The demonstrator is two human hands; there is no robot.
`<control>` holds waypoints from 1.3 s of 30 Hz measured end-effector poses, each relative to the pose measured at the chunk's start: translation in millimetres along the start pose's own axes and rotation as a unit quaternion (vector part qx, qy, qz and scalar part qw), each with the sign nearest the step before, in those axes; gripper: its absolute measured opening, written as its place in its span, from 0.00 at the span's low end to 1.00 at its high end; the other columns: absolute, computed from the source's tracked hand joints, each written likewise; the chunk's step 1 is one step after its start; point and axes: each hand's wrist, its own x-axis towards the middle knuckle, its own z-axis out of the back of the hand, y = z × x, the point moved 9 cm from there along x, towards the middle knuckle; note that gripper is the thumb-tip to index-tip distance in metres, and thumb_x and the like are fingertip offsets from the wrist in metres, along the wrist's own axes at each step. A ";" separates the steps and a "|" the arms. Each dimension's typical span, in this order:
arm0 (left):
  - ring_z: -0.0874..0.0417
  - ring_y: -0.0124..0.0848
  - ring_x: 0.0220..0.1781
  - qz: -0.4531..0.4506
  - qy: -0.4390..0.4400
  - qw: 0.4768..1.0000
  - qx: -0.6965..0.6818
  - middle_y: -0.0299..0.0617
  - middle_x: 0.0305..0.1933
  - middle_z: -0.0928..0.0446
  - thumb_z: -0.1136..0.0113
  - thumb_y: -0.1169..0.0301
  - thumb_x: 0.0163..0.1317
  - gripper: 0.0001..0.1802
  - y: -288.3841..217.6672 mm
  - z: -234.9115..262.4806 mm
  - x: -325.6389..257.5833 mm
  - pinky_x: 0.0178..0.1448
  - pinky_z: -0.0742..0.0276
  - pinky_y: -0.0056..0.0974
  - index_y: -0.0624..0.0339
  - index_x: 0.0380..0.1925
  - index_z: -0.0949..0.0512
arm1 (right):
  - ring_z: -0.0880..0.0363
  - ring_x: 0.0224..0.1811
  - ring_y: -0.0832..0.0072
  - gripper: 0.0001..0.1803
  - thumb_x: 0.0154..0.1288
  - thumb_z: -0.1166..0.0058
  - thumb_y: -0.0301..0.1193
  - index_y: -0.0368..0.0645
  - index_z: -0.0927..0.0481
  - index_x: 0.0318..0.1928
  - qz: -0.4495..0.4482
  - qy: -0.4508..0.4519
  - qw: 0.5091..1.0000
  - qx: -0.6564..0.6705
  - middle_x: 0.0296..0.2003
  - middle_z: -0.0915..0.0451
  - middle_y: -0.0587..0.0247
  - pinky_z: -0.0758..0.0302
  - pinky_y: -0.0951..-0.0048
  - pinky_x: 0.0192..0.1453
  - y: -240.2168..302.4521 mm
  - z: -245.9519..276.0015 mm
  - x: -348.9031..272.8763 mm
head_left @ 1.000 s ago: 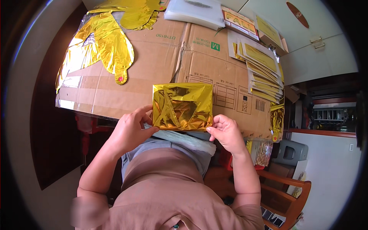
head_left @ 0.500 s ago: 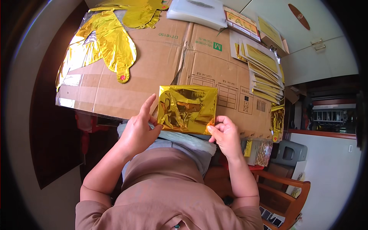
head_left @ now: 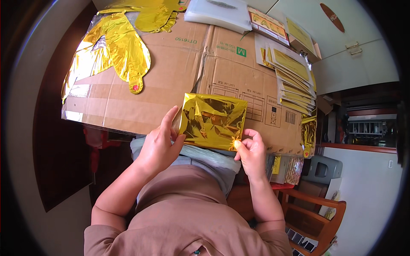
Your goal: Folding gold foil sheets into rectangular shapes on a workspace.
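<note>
Here you are pinching the folded square of shiny gold foil [head_left: 213, 121] at the near edge of the flattened brown cardboard box [head_left: 171, 77], left hand [head_left: 160, 145] clamped on its left edge, right hand [head_left: 252, 149] gripping its lower right corner.

Cardboard box [head_left: 128, 102] w/ gold foil balloons [head_left: 115, 42], packets [head_left: 294, 81]

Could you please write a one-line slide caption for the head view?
Both hands, left hand and right hand, hold a folded gold foil sheet over a flattened cardboard box.

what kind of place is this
Probably a home packing spot: a flattened cardboard box serves as the worktop, packaged gold items are stacked at its right, and a wooden chair stands nearby.
</note>
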 end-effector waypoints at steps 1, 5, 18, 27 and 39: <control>0.17 0.40 0.31 -0.017 -0.020 0.999 0.022 0.46 0.33 0.19 0.33 0.72 0.62 0.42 -3.3 1.4 -1.3 0.38 0.21 0.43 0.58 0.74 0.41 | 0.25 0.19 0.82 0.20 0.68 0.41 0.21 0.30 0.31 0.57 -0.002 -0.001 1.000 -0.005 0.24 0.20 0.63 0.25 0.78 0.23 1.6 0.3 0.3; 0.18 0.43 0.47 -0.180 -0.104 0.961 0.179 0.45 0.45 0.20 0.29 0.69 0.57 0.38 -37.8 -2.9 -10.6 0.52 0.24 0.50 0.57 0.69 0.31 | 0.25 0.19 0.82 0.21 0.68 0.41 0.21 0.29 0.31 0.58 -0.008 -0.002 1.000 -0.017 0.25 0.19 0.62 0.25 0.78 0.23 1.4 1.1 1.8; 0.47 0.50 0.83 -0.338 -0.048 0.881 0.327 0.50 0.82 0.45 0.32 0.47 0.53 0.53 -49.6 -91.5 6.1 0.84 0.57 0.58 0.58 0.76 0.40 | 0.22 0.26 0.84 0.14 0.68 0.37 0.27 0.31 0.22 0.48 -0.063 0.122 0.990 -0.044 0.29 0.18 0.65 0.23 0.79 0.29 5.7 4.8 14.7; 0.47 0.50 0.83 -0.336 -0.046 0.880 0.333 0.50 0.81 0.45 0.33 0.49 0.54 0.51 -52.3 -89.6 6.7 0.84 0.57 0.58 0.58 0.75 0.39 | 0.19 0.41 0.76 0.22 0.66 0.32 0.40 0.32 0.19 0.48 0.079 0.080 0.983 -0.145 0.38 0.16 0.59 0.21 0.72 0.48 51.6 16.8 100.3; 0.46 0.49 0.83 -0.351 -0.048 0.878 0.323 0.49 0.81 0.43 0.35 0.49 0.55 0.50 -50.5 -91.2 4.9 0.83 0.56 0.59 0.58 0.76 0.39 | 0.19 0.34 0.70 0.21 0.60 0.28 0.42 0.37 0.16 0.43 0.056 0.050 0.941 -0.330 0.32 0.16 0.59 0.21 0.66 0.43 52.0 14.6 103.7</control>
